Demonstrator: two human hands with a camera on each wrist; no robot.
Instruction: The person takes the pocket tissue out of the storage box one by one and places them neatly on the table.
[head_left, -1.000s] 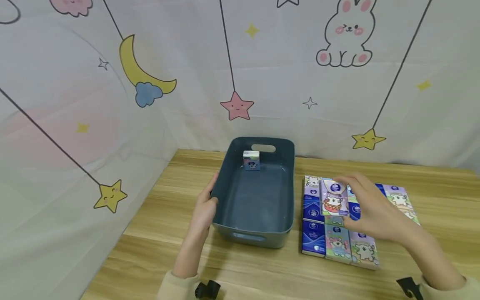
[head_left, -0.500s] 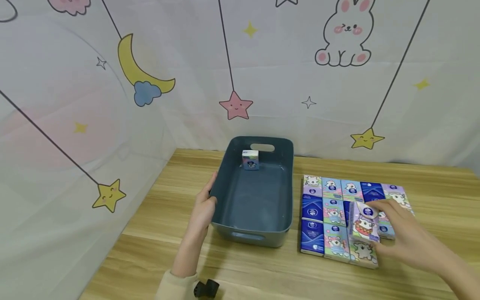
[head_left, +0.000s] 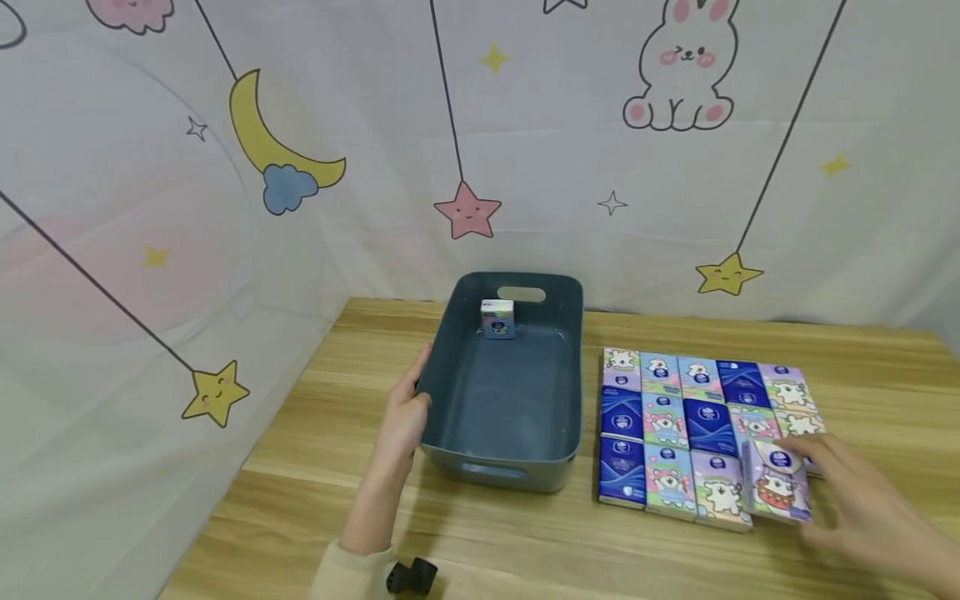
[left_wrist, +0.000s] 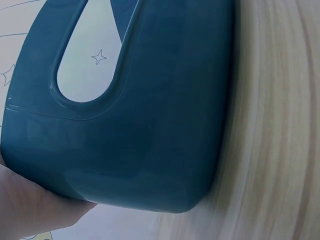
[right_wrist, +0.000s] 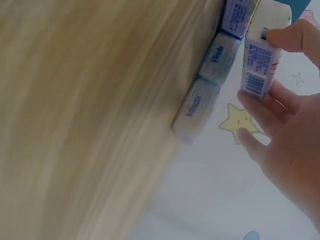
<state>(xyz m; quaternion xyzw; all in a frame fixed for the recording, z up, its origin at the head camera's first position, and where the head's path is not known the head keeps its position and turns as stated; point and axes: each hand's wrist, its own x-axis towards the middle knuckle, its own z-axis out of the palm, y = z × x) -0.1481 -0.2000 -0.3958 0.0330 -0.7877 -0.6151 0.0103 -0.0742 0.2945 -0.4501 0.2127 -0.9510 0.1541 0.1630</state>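
My right hand (head_left: 855, 504) pinches a purple pocket tissue pack (head_left: 778, 487) with a bear print, thumb at one side and fingers at the other. The pack is slightly tilted, at the right end of the front row of a block of tissue packs (head_left: 670, 479). In the right wrist view, the held pack's barcode side (right_wrist: 257, 70) shows. My left hand (head_left: 401, 425) lies against the outer left wall of a blue-grey plastic bin (head_left: 498, 471), fingers along the wall. One small tissue pack (head_left: 498, 320) stands upright inside the bin, by its far wall.
Blue, purple and pastel packs lie flat in tight rows to the right of the bin. The wooden table (head_left: 525, 554) ends at a printed fabric backdrop (head_left: 555, 225), and more fabric (head_left: 150, 400) hangs along the left.
The right hand has carried the purple tissue pack rightward and toward the front, across the block to its front right corner. The left hand and bin hold their place.
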